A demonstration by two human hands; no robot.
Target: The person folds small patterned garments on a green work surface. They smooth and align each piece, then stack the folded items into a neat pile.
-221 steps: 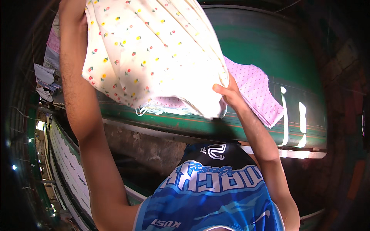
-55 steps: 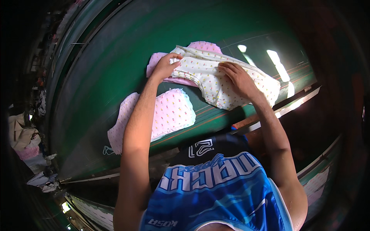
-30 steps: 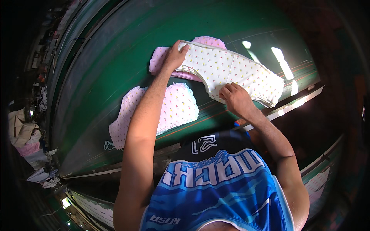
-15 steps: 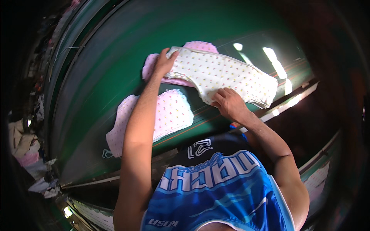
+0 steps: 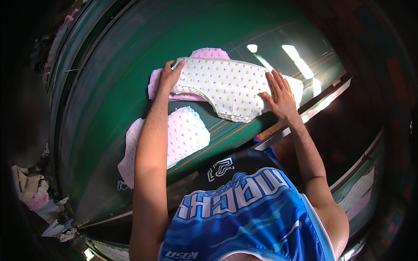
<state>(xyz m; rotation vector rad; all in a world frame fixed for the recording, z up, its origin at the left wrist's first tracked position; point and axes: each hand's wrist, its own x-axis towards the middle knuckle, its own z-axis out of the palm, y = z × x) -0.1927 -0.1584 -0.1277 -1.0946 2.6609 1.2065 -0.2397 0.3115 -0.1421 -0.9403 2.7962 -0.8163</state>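
Observation:
A stack of white cut fabric pieces (image 5: 230,82) with small coloured flower prints lies on the green table. My right hand (image 5: 281,96) is flat on its right part, fingers stretched and thumb out to the side. At the stack's left end is my left hand (image 5: 171,75), its thumb on the white fabric and its fingers apart from the thumb at the edge. Pink printed fabric pieces (image 5: 210,53) show from under the white stack at the back and left. Nearer to me lies a pale pink printed stack (image 5: 187,132), partly covered by my left forearm.
The green table (image 5: 244,26) has lines along its surface and bright sun patches at the right. Its front edge (image 5: 324,104) runs close to my body. A small loop of cord (image 5: 123,185) sits beside the pale pink stack. Cloth scraps (image 5: 37,195) are piled at far left.
My right hand has moved from the white stack's lower edge to its right part and flattened out. The white fabric there lies smoother. The whole view has shifted slightly.

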